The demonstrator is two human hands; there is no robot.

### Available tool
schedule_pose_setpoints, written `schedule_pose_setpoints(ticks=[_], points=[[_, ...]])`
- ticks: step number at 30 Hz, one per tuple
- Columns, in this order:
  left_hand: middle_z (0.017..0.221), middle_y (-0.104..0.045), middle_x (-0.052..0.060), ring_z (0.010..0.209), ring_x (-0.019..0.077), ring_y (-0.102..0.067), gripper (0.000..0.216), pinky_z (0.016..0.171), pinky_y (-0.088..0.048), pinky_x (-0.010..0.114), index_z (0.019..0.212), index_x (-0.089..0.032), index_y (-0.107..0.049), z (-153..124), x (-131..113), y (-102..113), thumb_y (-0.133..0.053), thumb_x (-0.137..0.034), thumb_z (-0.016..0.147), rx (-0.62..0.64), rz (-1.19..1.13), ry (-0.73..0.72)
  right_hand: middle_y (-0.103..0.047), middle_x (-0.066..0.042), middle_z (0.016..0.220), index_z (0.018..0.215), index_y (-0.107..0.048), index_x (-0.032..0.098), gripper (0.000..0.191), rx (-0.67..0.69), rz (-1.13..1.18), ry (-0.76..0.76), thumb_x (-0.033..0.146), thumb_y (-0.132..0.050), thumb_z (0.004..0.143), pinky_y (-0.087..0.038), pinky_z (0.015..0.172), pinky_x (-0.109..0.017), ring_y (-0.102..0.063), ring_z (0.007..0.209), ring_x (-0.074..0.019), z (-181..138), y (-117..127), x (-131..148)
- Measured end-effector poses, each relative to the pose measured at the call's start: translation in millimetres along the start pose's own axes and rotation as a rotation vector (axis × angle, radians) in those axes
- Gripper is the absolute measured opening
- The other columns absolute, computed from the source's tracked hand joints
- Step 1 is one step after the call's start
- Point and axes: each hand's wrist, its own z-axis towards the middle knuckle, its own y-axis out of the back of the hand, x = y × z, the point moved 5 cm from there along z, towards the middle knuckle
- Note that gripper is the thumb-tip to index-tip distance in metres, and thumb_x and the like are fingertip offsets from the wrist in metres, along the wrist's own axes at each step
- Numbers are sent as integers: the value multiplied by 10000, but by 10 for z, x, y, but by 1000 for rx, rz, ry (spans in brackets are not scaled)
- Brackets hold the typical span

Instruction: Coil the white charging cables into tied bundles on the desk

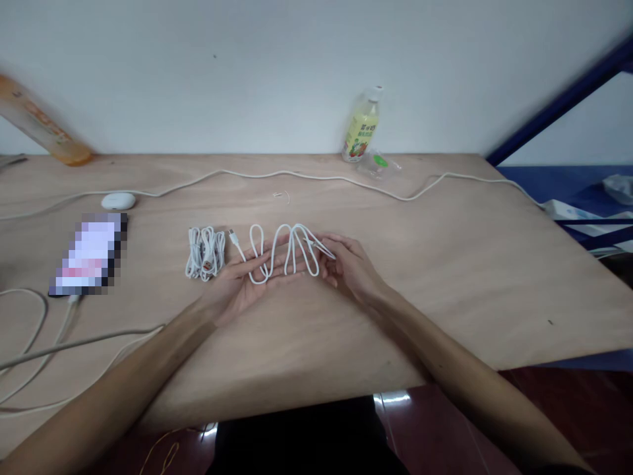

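Observation:
A white USB charging cable (271, 254) lies in loose zigzag loops between my two hands. My left hand (242, 280) is turned palm up under the loops, its fingers stretched out to the right and its thumb resting across the cable. One plug (233, 236) sticks up near that thumb. On the right, my right hand (343, 260) has its fingers curled round the other end of the cable, which they partly hide. Just left of my left hand, bundled white cables (204, 253) lie side by side on the wooden table (316, 343).
A phone (89, 254) with a cord and a white earbud case (118, 201) are at left. An orange bottle (44, 122) and a yellow drink bottle (362, 128) stand by the wall, with clear plastic packaging (379, 163). A long white cord (306, 175) crosses the back.

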Motion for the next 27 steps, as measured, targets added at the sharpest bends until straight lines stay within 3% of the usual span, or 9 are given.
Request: schedule_pose_setpoints(ticks=[3, 7, 12, 17, 21, 27], points=[[1532, -710, 157, 1464, 339, -639, 649, 1302, -442, 570, 1701, -201, -458, 7, 11, 0, -427, -32, 1076, 30, -6, 14, -649, -5, 739, 962, -795, 179, 386, 17, -70, 52, 560, -762, 915, -425, 400, -222, -570, 561, -121, 0, -13, 16], [1544, -698, 161, 1468, 338, -635, 650, 1302, -443, 561, 1714, -208, -437, 10, 7, 13, -435, -44, 1085, 33, -9, 6, -693, -28, 802, 1041, -815, 187, 354, 18, -143, 118, 520, -748, 937, -456, 430, -224, -593, 618, -136, -3, -20, 34], [1528, -710, 166, 1443, 333, -659, 647, 1305, -435, 571, 1748, -209, -361, 10, -5, 36, -428, -98, 1114, 10, 10, -5, -711, -44, 850, 1090, -812, 212, 297, 0, -68, 112, 434, -701, 925, -468, 459, -221, -651, 732, -174, 2, -1, 42], [1536, -702, 173, 1430, 341, -669, 675, 1305, -434, 576, 1771, -214, -296, 15, -11, 40, -441, -120, 1118, -3, 13, 6, -720, -39, 880, 1116, -793, 230, 403, 2, -24, 109, 206, -604, 761, -446, 467, -220, -642, 754, -181, 18, 12, 56], [1585, -664, 163, 1463, 337, -641, 712, 1314, -427, 558, 1783, -239, -254, 18, -25, 50, -453, -111, 1111, -29, 14, -3, -680, -9, 822, 1097, -773, 238, 507, -1, 41, 65, 153, -548, 651, -401, 460, -218, -576, 680, -158, 22, 5, 34], [1599, -655, 155, 1482, 327, -624, 719, 1320, -424, 541, 1788, -237, -233, 23, -19, 77, -438, -108, 1111, -61, 27, 11, -567, 35, 728, 951, -743, 217, 348, -5, 164, -47, 176, -573, 650, -289, 438, -216, -391, 559, -104, -7, -29, 56]])
